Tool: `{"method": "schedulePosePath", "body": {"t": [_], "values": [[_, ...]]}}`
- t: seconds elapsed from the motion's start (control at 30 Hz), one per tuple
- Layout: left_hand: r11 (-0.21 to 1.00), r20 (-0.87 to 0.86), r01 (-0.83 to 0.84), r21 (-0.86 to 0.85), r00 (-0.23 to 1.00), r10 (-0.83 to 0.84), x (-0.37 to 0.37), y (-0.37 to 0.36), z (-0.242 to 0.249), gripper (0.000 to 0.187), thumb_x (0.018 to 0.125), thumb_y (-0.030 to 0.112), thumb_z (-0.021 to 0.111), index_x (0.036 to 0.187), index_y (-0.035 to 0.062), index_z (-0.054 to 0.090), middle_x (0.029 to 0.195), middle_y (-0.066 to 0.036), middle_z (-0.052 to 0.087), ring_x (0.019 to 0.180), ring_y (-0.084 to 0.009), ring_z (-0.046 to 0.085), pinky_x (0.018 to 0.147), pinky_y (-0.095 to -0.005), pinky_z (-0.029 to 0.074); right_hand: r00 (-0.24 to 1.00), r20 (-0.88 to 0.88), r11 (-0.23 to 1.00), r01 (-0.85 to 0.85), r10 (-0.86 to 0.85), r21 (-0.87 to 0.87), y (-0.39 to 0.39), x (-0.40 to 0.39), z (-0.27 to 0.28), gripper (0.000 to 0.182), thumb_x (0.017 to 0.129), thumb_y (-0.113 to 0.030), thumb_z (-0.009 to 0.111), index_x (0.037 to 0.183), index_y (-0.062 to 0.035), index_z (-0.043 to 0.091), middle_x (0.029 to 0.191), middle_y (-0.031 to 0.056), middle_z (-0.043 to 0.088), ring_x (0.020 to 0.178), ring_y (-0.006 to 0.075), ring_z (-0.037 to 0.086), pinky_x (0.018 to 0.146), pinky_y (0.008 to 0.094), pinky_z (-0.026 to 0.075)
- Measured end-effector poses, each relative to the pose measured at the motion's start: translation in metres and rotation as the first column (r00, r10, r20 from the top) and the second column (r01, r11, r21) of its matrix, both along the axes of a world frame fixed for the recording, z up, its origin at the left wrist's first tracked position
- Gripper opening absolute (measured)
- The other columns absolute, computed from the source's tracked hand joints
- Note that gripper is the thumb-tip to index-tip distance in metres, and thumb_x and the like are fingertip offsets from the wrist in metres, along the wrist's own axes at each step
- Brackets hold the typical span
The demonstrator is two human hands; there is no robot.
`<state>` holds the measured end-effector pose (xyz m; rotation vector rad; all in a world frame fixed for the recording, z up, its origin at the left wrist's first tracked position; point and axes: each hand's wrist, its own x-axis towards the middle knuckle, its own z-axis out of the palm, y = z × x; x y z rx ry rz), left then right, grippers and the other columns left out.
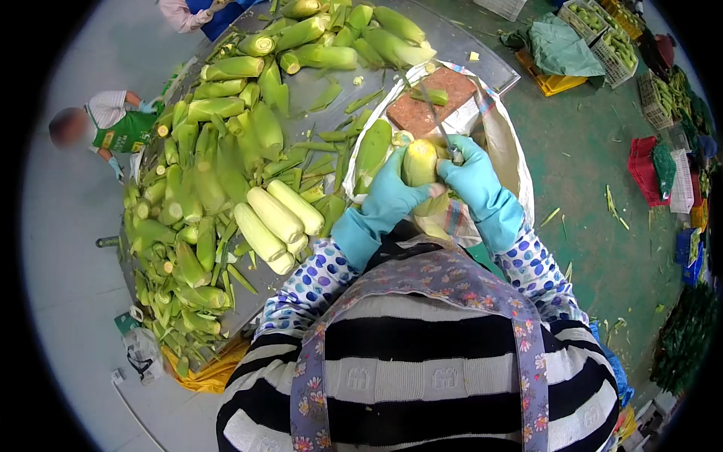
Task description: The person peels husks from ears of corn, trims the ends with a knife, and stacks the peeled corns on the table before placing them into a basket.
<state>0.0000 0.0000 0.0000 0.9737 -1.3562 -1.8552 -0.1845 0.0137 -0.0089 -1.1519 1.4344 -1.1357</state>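
My left hand (390, 194), in a teal glove, is closed around an ear of corn (420, 163) with its cut end up. My right hand (473, 169), gloved alike, grips a knife (435, 113) whose thin blade points up and away over a brick (431, 105). The thumb of that hand lies near the ear's right side. The brick rests in a white sack (520, 158) at the table's edge, with a piece of green stalk on it. Left of my left hand, several peeled ears (277, 215) lie stacked on the table.
Many unpeeled ears (218, 109) and loose husks cover the metal table (493, 66). A person in a green apron (124, 129) stands at the left, and another person's sleeve (184, 15) shows at the top. Crates (614, 60) stand on the floor at right.
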Motion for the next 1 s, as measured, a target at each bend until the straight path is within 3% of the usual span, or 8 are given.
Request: {"method": "schedulePosePath", "body": {"t": [0.17,0.5,0.53,0.63,0.67,0.8,0.9,1.0], "values": [[0.992,-0.095,0.127,0.023,0.988,-0.124,0.026,-0.009,0.002,0.087,0.073,0.01,0.085,0.144,-0.0014,0.034,0.136,-0.012,0.051,0.123,-0.0201,0.051,0.102,-0.0336,0.045,0.701,0.71,0.982,-0.079,-0.066,0.169,0.0,-0.001,0.014,0.025,0.074,0.004,0.054,0.097,0.0041,0.064,0.089,0.0112,0.067,0.076,0.0192,0.066,0.067,0.0292,0.055],[0.989,-0.199,-0.058,-0.134,0.98,0.03,-0.002,-0.03,0.009,0.063,0.075,0.012,0.082,0.128,-0.0042,0.053,0.116,-0.012,0.063,0.102,-0.0201,0.064,0.092,-0.0331,0.052,0.703,0.676,0.975,0.157,-0.223,0.159,-0.007,0.003,0.028,0.027,0.072,-0.001,0.05,0.094,0.004,0.063,0.084,0.0118,0.065,0.07,0.0202,0.064,0.067,0.0291,0.054],[0.987,-0.237,-0.156,-0.042,0.961,0.142,0.007,-0.041,0.002,0.062,0.078,0.018,0.08,0.128,-0.0054,0.051,0.117,-0.013,0.063,0.103,-0.0213,0.064,0.093,-0.0346,0.052,0.751,0.65,0.977,-0.028,-0.117,0.209,-0.005,-0.035,0.014,0.018,0.076,-0.005,0.051,0.089,0.002,0.061,0.074,0.0107,0.062,0.064,0.0192,0.064,0.053,0.0286,0.055],[0.806,-0.424,-0.269,0.527,0.739,0.524,0.045,-0.063,0.04,0.064,0.086,0.032,0.073,0.128,-0.0078,0.048,0.117,-0.018,0.062,0.106,-0.0253,0.063,0.096,-0.0395,0.051,0.54,0.78,0.948,0.156,-0.317,0.277,0.001,-0.094,-0.008,0.02,0.093,-0.025,0.046,0.081,-0.012,0.057,0.066,0.0001,0.057,0.045,0.0136,0.05,0.036,0.0247,0.035],[0.836,-0.337,-0.46,0.299,0.769,0.544,0.046,-0.072,0.03,0.067,0.085,0.034,0.074,0.129,-0.0077,0.046,0.116,-0.019,0.062,0.108,-0.0269,0.062,0.098,-0.0412,0.05,0.543,0.786,0.955,0.146,-0.295,0.257,0.009,-0.099,-0.027,0.02,0.094,-0.026,0.046,0.083,-0.0135,0.058,0.065,-0.0018,0.055,0.045,0.0125,0.047,0.036,0.0243,0.031],[0.91,-0.243,-0.399,0.113,0.877,0.414,0.039,-0.059,0.053,0.067,0.085,0.037,0.074,0.127,-0.0088,0.049,0.116,-0.017,0.063,0.103,-0.0248,0.063,0.096,-0.0379,0.05,0.426,0.792,0.897,0.276,-0.437,0.346,0.009,-0.085,-0.015,0.018,0.081,-0.003,0.048,0.094,-0.0082,0.059,0.067,0.0014,0.056,0.046,0.013,0.044,0.04,0.0248,0.036],[0.927,-0.186,-0.361,0.106,0.908,0.375,0.038,-0.057,0.057,0.068,0.086,0.041,0.072,0.126,-0.0089,0.05,0.114,-0.017,0.063,0.101,-0.024,0.063,0.094,-0.0367,0.05,0.629,0.591,0.864,0.359,-0.504,0.354,0.005,-0.072,0.01,0.015,0.093,-0.024,0.046,0.09,-0.0138,0.057,0.064,-0.0049,0.049,0.042,0.0101,0.036,0.036,0.0239,0.025],[0.931,-0.23,-0.32,0.177,0.906,0.355,0.039,-0.057,0.06,0.062,0.088,0.042,0.069,0.127,-0.0046,0.053,0.114,-0.017,0.064,0.102,-0.0232,0.063,0.094,-0.0362,0.05,0.542,0.763,0.936,0.183,-0.351,0.301,0.006,-0.096,0.003,0.012,0.091,-0.017,0.044,0.087,-0.0145,0.055,0.061,-0.0052,0.045,0.042,0.0093,0.034,0.036,0.0229,0.026]]}}
